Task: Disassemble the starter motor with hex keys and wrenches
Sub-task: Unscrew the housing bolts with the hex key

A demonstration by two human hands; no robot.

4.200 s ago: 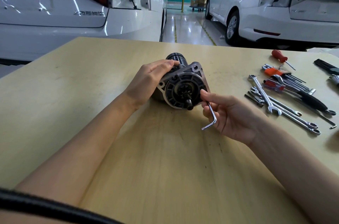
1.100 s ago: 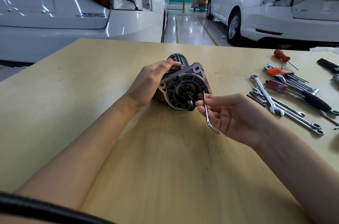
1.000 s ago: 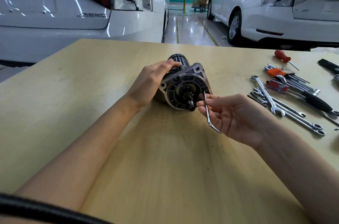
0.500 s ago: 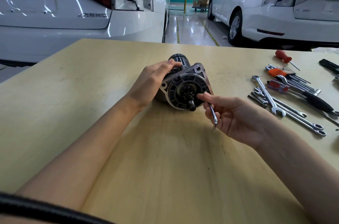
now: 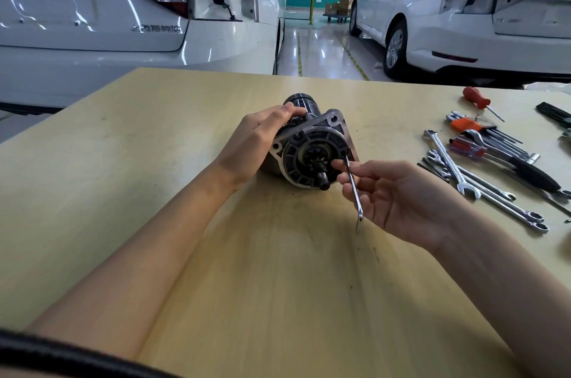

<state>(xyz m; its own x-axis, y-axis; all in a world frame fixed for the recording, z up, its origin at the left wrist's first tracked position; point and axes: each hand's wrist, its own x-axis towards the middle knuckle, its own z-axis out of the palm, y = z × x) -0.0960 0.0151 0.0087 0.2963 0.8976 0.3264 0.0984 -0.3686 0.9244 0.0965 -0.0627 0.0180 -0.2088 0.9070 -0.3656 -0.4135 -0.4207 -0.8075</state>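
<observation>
Now pinching the hex key [image 5: 352, 182] lower in the right hand [image 5: 398, 198], tip back in the motor [image 5: 312, 152] bolt, left hand [image 5: 256, 142] still gripping.

The left hand [image 5: 256, 142] hides the starter motor [image 5: 312, 152]'s near left flank, the hex key [image 5: 352, 186]'s tip vanishes into a bolt recess, and the right edge cuts off a black tool [image 5: 554, 113] on the worktop [image 5: 154, 192].
</observation>
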